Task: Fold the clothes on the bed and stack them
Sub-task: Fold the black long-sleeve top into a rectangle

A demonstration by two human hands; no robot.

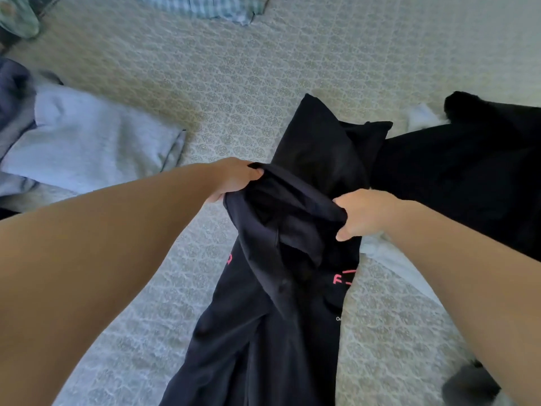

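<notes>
Evidently both hands grip the dark garment (292,244): left hand (234,178) and right hand (363,215) pinch bunched fabric, apparently lifting it off the bed (234,68) for straightening.

We see a black garment (292,230) with pink lettering, a pale grey floral-patterned bed (234,68), a light blue garment (87,142), and perhaps a blue checked cloth (205,7).

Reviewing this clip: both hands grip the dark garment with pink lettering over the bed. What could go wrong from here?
1. The dark navy garment with pink lettering is bunched between the left hand and right hand, so a fold may likely trap creases.
2. Its far end overlaps the black clothing pile; pulling might drag that along.
3. The white fabric piece beside it could get caught in the fold.
</notes>
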